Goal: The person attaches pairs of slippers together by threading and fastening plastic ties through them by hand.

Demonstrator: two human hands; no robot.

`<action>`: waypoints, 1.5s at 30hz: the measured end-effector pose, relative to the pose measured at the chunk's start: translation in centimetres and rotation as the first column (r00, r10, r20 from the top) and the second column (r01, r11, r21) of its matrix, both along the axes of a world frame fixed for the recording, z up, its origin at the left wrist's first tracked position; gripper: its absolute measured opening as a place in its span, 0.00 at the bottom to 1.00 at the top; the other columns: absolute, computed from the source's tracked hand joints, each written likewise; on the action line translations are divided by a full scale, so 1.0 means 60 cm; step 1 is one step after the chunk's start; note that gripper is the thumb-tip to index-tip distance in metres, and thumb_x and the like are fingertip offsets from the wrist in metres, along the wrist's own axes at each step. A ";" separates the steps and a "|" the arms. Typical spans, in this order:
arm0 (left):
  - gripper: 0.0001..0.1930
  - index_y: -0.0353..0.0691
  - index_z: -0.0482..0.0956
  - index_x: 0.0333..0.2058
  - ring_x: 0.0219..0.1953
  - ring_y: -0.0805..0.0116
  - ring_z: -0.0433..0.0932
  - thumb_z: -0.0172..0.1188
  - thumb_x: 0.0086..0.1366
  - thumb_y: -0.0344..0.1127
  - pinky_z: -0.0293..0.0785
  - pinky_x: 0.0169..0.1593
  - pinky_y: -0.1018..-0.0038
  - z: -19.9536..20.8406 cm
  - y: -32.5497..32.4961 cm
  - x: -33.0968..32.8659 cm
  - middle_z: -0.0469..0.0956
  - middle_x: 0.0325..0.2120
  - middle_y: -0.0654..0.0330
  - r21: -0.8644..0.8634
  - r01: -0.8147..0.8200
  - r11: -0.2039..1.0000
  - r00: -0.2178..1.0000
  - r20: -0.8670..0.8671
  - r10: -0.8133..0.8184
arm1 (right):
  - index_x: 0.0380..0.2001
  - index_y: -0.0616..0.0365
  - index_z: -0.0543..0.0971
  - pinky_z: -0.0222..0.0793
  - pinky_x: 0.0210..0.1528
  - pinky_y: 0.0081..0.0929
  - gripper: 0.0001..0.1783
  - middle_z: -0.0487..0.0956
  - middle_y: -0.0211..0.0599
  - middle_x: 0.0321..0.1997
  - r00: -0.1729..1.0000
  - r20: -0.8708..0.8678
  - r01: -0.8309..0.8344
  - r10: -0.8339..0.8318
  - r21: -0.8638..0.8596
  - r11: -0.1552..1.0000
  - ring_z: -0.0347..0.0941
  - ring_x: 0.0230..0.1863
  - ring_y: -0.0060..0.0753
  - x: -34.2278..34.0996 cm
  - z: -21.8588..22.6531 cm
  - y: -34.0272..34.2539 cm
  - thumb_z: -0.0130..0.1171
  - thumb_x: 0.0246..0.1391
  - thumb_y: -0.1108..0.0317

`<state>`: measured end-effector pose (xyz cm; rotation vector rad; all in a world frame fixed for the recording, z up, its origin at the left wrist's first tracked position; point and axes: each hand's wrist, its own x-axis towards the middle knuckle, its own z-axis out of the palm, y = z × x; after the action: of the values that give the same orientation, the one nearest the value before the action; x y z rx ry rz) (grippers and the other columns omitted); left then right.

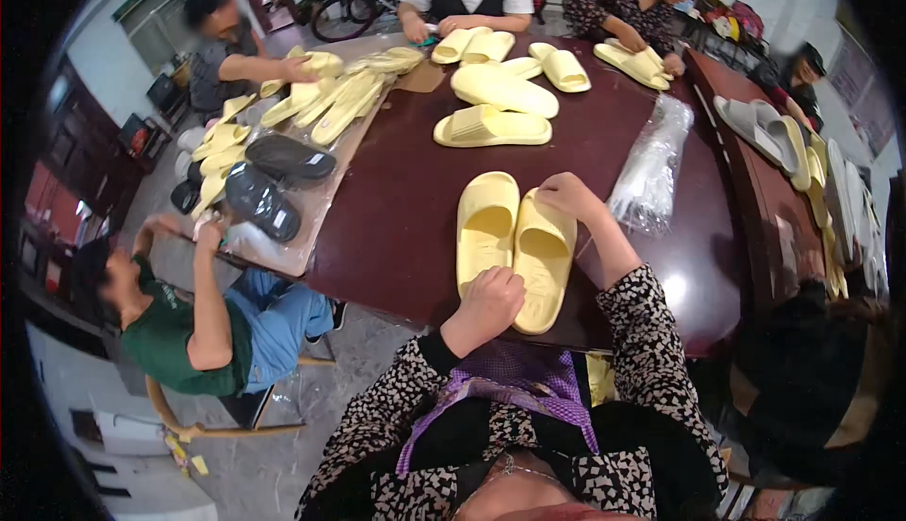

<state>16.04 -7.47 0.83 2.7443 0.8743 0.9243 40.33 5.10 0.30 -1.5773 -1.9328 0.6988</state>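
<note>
A pair of yellow slide slippers lies side by side in front of me, toes away: the left slipper [486,205] and the right slipper [545,271]. Over the inner heel area of the left one, my left hand [486,309] is closed, its fingers curled; what they hold is hidden. My right hand [571,198] is closed at the toe end of the right slipper, fingertips pinching its front upper edge. Beyond the pair, another yellow slipper [493,127] rests on its sole, with a yellow slipper [505,90] behind it.
On the dark red table [387,210] at right lies a clear plastic bundle of thin white strips [653,164]. Black slippers [262,202] and piled yellow pieces [349,101] cover a board at left. Several people work around the table; one at the back right handles a yellow slipper [634,63].
</note>
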 end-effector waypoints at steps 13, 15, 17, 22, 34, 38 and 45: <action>0.05 0.37 0.70 0.21 0.26 0.57 0.71 0.56 0.52 0.29 0.69 0.33 0.66 0.006 0.007 0.000 0.70 0.20 0.56 -0.062 0.017 0.998 0.999 -0.049 -0.020 | 0.33 0.68 0.77 0.64 0.23 0.17 0.09 0.76 0.30 0.23 0.738 -0.624 0.265 -0.256 -0.081 0.961 0.67 0.20 0.17 0.022 -0.003 0.013 0.53 0.54 0.72; 0.05 0.37 0.70 0.21 0.26 0.57 0.71 0.56 0.52 0.29 0.69 0.33 0.66 0.001 0.010 -0.001 0.70 0.20 0.55 -0.045 -0.008 0.999 0.999 -0.042 0.006 | 0.32 0.67 0.77 0.65 0.23 0.17 0.09 0.76 0.30 0.22 0.737 -0.588 0.330 -0.334 -0.118 0.937 0.68 0.20 0.17 0.026 0.006 -0.002 0.53 0.54 0.71; 0.05 0.36 0.71 0.21 0.27 0.57 0.71 0.56 0.52 0.28 0.69 0.33 0.66 0.003 0.012 0.004 0.70 0.21 0.54 -0.036 -0.012 0.999 0.999 -0.037 0.011 | 0.31 0.67 0.78 0.66 0.23 0.17 0.09 0.75 0.30 0.21 0.738 -0.528 0.414 -0.420 -0.137 0.900 0.69 0.21 0.18 0.033 0.020 -0.010 0.55 0.53 0.70; 0.05 0.37 0.70 0.21 0.27 0.58 0.72 0.57 0.53 0.29 0.70 0.34 0.67 0.002 0.009 0.014 0.70 0.20 0.55 -0.028 -0.017 0.999 0.999 -0.031 0.016 | 0.32 0.68 0.79 0.72 0.33 0.33 0.14 0.80 0.48 0.28 0.872 -0.081 0.474 -0.484 -0.111 0.873 0.77 0.27 0.41 0.054 0.025 -0.033 0.58 0.49 0.65; 0.04 0.36 0.71 0.23 0.30 0.57 0.72 0.56 0.54 0.26 0.70 0.36 0.67 -0.020 0.037 -0.004 0.71 0.24 0.54 0.014 -0.027 1.000 0.999 -0.042 0.028 | 0.26 0.67 0.80 0.70 0.37 0.39 0.15 0.78 0.55 0.27 0.894 0.214 0.408 -0.394 -0.024 0.913 0.76 0.32 0.51 0.037 -0.017 -0.037 0.59 0.46 0.62; 0.02 0.35 0.71 0.25 0.31 0.57 0.72 0.54 0.55 0.25 0.70 0.36 0.68 -0.026 0.067 -0.014 0.71 0.25 0.54 0.054 -0.015 0.998 0.996 -0.081 0.019 | 0.28 0.64 0.81 0.71 0.37 0.38 0.12 0.79 0.52 0.29 0.891 0.062 0.440 -0.450 0.135 0.888 0.77 0.33 0.49 0.029 -0.021 -0.029 0.59 0.46 0.64; 0.03 0.36 0.70 0.26 0.34 0.58 0.73 0.50 0.52 0.23 0.73 0.37 0.68 -0.026 0.130 -0.004 0.71 0.27 0.54 0.036 0.038 0.999 0.999 -0.032 -0.037 | 0.31 0.64 0.80 0.71 0.33 0.25 0.10 0.79 0.39 0.23 0.933 -0.195 0.335 -0.303 0.159 0.929 0.75 0.27 0.28 -0.003 0.009 -0.010 0.58 0.48 0.68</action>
<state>15.79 0.32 -0.73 2.8032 0.8160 0.9028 40.17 4.48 0.85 -1.6075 -1.5230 0.4759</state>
